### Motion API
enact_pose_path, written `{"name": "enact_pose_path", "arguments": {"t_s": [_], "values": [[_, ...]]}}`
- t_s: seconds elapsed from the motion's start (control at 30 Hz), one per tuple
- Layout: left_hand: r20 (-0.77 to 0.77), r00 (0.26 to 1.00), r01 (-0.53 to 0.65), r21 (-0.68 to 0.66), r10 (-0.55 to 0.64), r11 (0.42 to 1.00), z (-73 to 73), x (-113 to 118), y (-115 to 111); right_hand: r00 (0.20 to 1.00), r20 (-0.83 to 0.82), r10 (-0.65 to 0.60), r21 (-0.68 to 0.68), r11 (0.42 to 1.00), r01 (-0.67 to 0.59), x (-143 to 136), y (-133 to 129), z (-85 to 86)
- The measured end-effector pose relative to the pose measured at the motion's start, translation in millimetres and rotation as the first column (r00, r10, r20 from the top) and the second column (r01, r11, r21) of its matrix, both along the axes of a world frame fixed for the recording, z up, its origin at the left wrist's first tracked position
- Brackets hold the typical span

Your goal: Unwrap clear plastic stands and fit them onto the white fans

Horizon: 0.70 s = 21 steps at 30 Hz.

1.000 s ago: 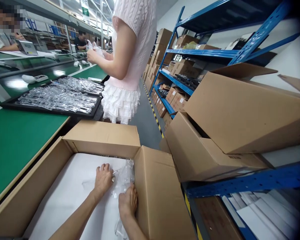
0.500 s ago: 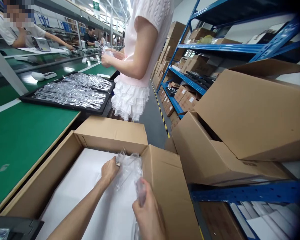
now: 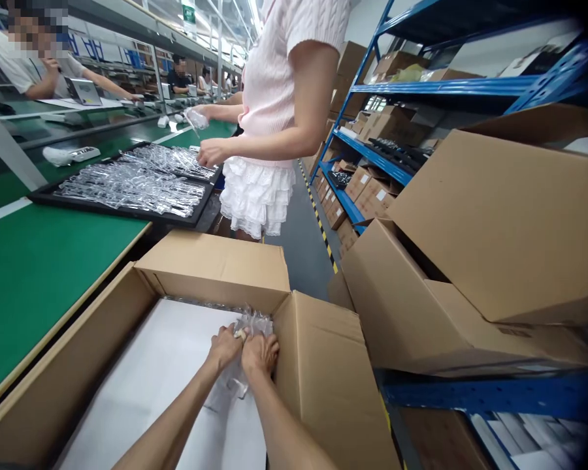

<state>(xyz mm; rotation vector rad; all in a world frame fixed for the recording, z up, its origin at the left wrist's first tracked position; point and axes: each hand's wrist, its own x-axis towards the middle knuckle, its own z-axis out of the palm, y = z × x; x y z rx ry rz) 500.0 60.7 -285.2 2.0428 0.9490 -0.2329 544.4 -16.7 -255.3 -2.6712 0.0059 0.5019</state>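
My left hand [image 3: 227, 346] and my right hand [image 3: 260, 354] are close together inside an open cardboard box [image 3: 215, 251], near its far right corner. Both have their fingers curled on clear plastic bags [image 3: 253, 320], whose contents I cannot make out. Some crumpled clear plastic also shows below my hands. Under them, a white sheet [image 3: 171, 359] covers most of the box's inside. My right hand is close to the box's right wall.
Left is a green work surface [image 3: 53, 254] with a black tray [image 3: 122, 212] of clear-wrapped pieces [image 3: 127, 183]. A co-worker [image 3: 284, 98] in pink stands beyond the box, holding a clear bag [image 3: 196, 118]. Right are large cardboard boxes [image 3: 509, 222] and blue shelving [image 3: 436, 90].
My right hand has moved forward from the box's right side to join my left hand at the plastic bags. The co-worker's hands have moved apart, one now lower over the tray.
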Motion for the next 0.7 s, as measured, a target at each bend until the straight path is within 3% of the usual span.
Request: {"name": "enact_pose_path", "arguments": {"t_s": [0.13, 0.27, 0.47, 0.57, 0.63, 0.7], "values": [[0.118, 0.98, -0.132, -0.236, 0.163, 0.963, -3.2, -7, -19, 1.0, 0.004, -0.011, -0.045, 0.999, 0.011, -10, 2, -0.7], [0.223, 0.924, -0.182, -0.458, 0.31, 0.87, 0.4, -16, -37, 0.99, -0.081, -0.113, -0.044, 0.993, 0.11, -11, 0, -2.4], [0.273, 0.813, -0.256, -0.625, 0.514, 0.737, 13.7, -32, -52, 0.97, -0.229, -0.086, 0.171, 0.977, 0.127, -13, -11, 1.9], [0.321, 0.723, -0.328, -0.619, 0.612, 0.713, 37.2, -49, -57, 0.983, -0.181, 0.001, 0.34, 0.938, 0.062, -29, -15, 24.7], [0.389, 0.638, -0.356, -0.616, 0.664, 0.703, 68.0, -69, -59, 0.986, -0.144, 0.086, 0.446, 0.895, -0.013, -48, -15, 52.1], [0.503, 0.524, -0.325, -0.627, 0.687, 0.707, 109.3, -100, -60, 0.977, -0.119, 0.177, 0.569, 0.819, -0.079, -72, -13, 87.2]]}}
